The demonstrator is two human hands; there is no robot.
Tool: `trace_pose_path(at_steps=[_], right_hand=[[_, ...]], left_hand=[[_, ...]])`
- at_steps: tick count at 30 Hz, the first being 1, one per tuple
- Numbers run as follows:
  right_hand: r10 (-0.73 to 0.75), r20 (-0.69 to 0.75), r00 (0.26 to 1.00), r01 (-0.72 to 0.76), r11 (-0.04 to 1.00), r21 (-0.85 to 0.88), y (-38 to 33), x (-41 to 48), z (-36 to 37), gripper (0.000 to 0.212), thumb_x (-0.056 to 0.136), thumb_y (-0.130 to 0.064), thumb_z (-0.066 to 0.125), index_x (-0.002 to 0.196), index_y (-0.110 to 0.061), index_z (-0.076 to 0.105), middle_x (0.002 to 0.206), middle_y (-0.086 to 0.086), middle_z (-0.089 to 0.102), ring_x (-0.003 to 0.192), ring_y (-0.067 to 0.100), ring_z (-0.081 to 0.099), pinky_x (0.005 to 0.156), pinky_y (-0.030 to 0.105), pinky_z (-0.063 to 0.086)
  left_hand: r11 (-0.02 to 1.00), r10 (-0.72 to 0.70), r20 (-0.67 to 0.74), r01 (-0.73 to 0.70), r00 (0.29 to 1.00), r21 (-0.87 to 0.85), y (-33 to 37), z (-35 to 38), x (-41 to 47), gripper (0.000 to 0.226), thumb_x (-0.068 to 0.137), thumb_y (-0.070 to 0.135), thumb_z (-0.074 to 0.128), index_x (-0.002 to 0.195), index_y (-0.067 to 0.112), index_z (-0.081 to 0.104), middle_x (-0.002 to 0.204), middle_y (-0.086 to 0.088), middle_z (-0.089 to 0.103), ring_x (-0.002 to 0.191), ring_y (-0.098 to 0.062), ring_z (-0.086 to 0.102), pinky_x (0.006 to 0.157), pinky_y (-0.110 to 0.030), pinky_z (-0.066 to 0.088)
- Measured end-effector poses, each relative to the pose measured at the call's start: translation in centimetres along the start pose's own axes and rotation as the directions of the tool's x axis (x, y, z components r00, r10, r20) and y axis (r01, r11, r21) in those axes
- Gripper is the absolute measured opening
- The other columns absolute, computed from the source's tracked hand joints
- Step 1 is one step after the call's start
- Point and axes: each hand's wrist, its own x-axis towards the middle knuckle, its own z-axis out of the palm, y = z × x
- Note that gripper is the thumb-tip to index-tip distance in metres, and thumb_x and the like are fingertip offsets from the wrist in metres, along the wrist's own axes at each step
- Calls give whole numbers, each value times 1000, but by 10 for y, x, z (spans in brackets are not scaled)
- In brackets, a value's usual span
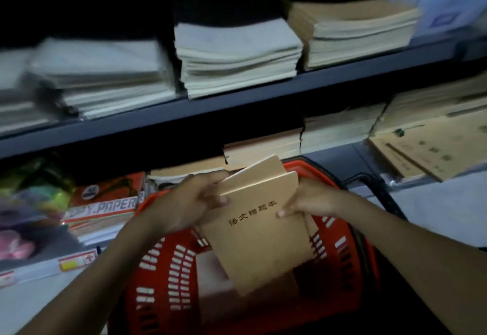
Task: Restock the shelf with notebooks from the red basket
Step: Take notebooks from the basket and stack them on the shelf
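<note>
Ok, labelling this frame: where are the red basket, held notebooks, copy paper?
red basket [163,279]: head view, left wall.
held notebooks [258,242]: head view, front cover.
copy paper [116,207]: head view, printed side.

Tan notebooks [259,226] above red basket [340,253]

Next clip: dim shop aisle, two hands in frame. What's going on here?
A person is holding a few tan notebooks above the red basket. The left hand grips their left edge and the right hand pinches their right edge. The notebooks are slightly fanned. They are not yet on the shelf, which already carries stacks of notebooks. More tan covers seem to lie in the basket, though the light is too dim to be sure.
</note>
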Motion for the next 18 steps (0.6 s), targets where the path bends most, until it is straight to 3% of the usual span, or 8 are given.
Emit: trace_pose_path(at_steps=[3, 6, 8, 9, 11, 13, 16, 18], right_hand=[[-135, -161, 978, 143, 989, 40, -33, -20, -16, 34, 73, -33, 80, 106, -31, 71, 102, -13, 74, 96, 6, 68, 92, 37, 55], [-210, -292, 933, 250, 962, 107, -63, -47, -39, 23, 79, -28, 77, 101, -23, 75, 98, -9, 75, 91, 7, 70, 89, 38, 56], [-264, -365, 893, 344, 922, 177, -74, -68, -57, 15, 83, -20, 75, 97, -23, 76, 97, -10, 76, 91, 6, 71, 89, 38, 56], [-277, -392, 877, 385, 894, 228, -78, -79, -67, 15, 83, -18, 75, 97, -24, 75, 98, -10, 76, 92, 6, 71, 91, 37, 55], [-314, -439, 842, 474, 819, 323, -83, -94, -86, 21, 81, -16, 76, 100, -23, 73, 101, -8, 76, 97, 10, 71, 93, 39, 53], [-337, -484, 808, 547, 735, 400, -89, -101, -100, 26, 81, -13, 75, 106, -18, 71, 104, -2, 76, 99, 15, 71, 92, 40, 52], [-308, -612, 729, 624, 668, 407, -96, -100, -118, 31, 89, -4, 66, 117, -18, 64, 108, 1, 75, 101, 19, 71, 91, 46, 54], [-281, -655, 701, 632, 671, 388, -92, -100, -132, 37, 90, -4, 63, 121, -25, 60, 111, -1, 73, 103, 20, 70, 94, 50, 53]], left_hand=[[984, 176, -329, -168, 928, 53, 16, -28, -6, 24, 83, 34, 68, 106, 27, 67, 98, 1, 73, 91, -9, 69, 81, -33, 56], [909, 159, -810, -404, 565, -103, 26, -37, -14, 32, 82, 33, 61, 113, 36, 55, 99, -5, 69, 94, -18, 66, 82, -31, 53], [886, 94, -881, -442, 463, -138, 31, -31, -13, 37, 83, 23, 59, 116, 36, 48, 101, -5, 63, 96, -17, 61, 84, -28, 50], [887, 63, -865, -425, 498, -180, 35, -24, -10, 39, 82, 19, 60, 117, 32, 47, 102, 1, 64, 97, -13, 62, 83, -22, 50], [903, 27, -741, -334, 671, -269, 47, -6, 1, 35, 81, 12, 67, 112, 23, 54, 98, 19, 71, 94, 5, 64, 78, -6, 48], [919, 12, -616, -252, 788, -305, 64, 13, 8, 36, 79, 9, 75, 103, 28, 57, 82, 38, 67, 82, 22, 61, 69, 3, 43], [898, -28, -636, -260, 771, -355, 89, 25, 19, 40, 76, 3, 77, 96, 36, 63, 76, 31, 70, 70, 19, 63, 59, 1, 44], [881, -44, -672, -288, 739, -375, 111, 23, 32, 38, 81, -7, 72, 94, 28, 66, 77, 18, 74, 66, 9, 66, 60, -4, 48]])
